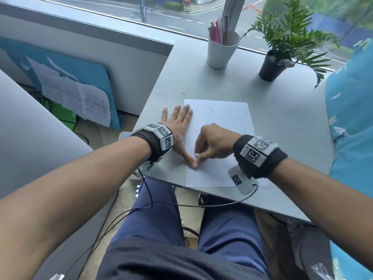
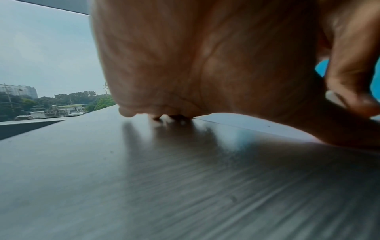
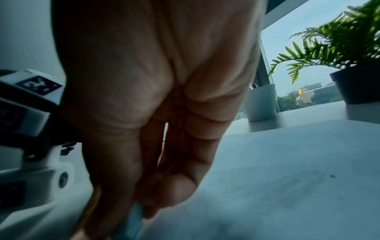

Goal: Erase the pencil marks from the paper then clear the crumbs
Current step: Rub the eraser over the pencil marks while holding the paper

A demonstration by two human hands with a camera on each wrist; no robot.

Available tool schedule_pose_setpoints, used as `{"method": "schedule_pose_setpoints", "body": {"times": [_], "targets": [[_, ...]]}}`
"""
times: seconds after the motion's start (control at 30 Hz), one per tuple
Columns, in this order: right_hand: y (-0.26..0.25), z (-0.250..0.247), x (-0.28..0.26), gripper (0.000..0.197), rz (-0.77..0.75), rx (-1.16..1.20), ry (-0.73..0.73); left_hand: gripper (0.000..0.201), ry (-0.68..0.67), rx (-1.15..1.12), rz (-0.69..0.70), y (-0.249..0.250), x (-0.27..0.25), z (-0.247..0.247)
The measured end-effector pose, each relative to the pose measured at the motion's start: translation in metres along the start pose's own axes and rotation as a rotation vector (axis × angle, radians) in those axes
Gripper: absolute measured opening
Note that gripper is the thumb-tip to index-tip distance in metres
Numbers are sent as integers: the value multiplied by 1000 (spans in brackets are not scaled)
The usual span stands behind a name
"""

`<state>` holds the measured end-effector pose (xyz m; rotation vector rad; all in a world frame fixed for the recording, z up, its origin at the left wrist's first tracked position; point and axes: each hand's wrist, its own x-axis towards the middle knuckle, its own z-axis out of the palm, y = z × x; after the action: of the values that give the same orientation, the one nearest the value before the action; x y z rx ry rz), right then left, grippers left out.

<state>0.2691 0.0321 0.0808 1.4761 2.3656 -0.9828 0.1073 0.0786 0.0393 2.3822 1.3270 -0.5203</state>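
Head view: white paper (image 1: 220, 126) lies flat on the grey counter (image 1: 282, 110), centre of frame, its near edge close to the counter's front edge. Left hand (image 1: 179, 126) is spread flat, fingers straight — palm on the counter, thumb and inner fingers on the paper's left edge. Right hand (image 1: 214, 142) is curled over the paper at centre, fingers pinching a small white eraser (image 1: 197, 156) whose tip meets the sheet just beside the left thumb. Pencil marks too faint to make out here. White cup (image 1: 222, 51) of stationery and potted plant (image 1: 271, 67) stand upper right, well apart from the paper.

Left wrist view: palm fills the upper frame, resting on the counter; the paper's edge shows centre right.

Right wrist view: fingers closed on the pale eraser (image 3: 133, 217) at lower centre — a grey smudge (image 3: 296, 190) on the paper at lower right.
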Motion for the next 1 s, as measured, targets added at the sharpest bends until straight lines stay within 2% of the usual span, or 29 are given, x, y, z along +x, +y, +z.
{"method": "schedule_pose_setpoints", "body": {"times": [0.03, 0.07, 0.17, 0.23, 0.3, 0.37, 0.43, 0.47, 0.5, 0.57, 0.63, 0.7, 0.8, 0.83, 0.87, 1.0], "targets": [[1, -6, 5, 14, -4, -18, 3, 183, -2, -7, 0, 1, -1, 0], [3, -14, 15, 15, 22, -6, 68, 183, 2, -14, 3, 1, -1, 0], [9, -40, 47, 12, 142, 83, 404, 184, 6, -36, 3, -1, -1, -2], [7, -36, 52, 7, 173, 126, 490, 184, 5, -34, 0, -1, -1, -2], [1, -15, 34, 14, 117, 110, 418, 184, -1, -23, 8, 0, -1, -2], [-8, 5, 7, 8, 75, 96, 243, 185, 9, -2, 11, 0, 1, 1], [-9, 8, -2, 14, 54, 70, 91, 186, 8, 0, 3, 1, 0, 1], [-9, 1, 1, 15, 49, 46, 72, 186, 3, -11, -2, 3, -2, 1], [-8, -7, 9, 15, 51, 26, 107, 187, 3, -18, -3, 4, -2, 1], [-6, -22, 26, 16, 79, -3, 282, 186, -1, -27, -1, 5, -1, -2], [-3, -19, 34, 17, 80, 15, 391, 185, -3, -35, -4, 5, -2, -4], [-5, -2, 20, 13, 58, 62, 326, 184, -8, -22, -2, 4, -3, -2], [-10, 11, -4, 13, 38, 57, 83, 185, -4, 4, 2, 4, -1, 1], [-10, 7, -2, 16, 29, 36, 62, 186, -9, -3, 1, 4, -1, 0], [-9, -1, 5, 16, 31, 24, 99, 186, -12, -11, 1, 4, -1, -1], [-1, -24, 32, 14, 82, 5, 402, 187, -23, -29, -5, 4, -2, -5]]}}
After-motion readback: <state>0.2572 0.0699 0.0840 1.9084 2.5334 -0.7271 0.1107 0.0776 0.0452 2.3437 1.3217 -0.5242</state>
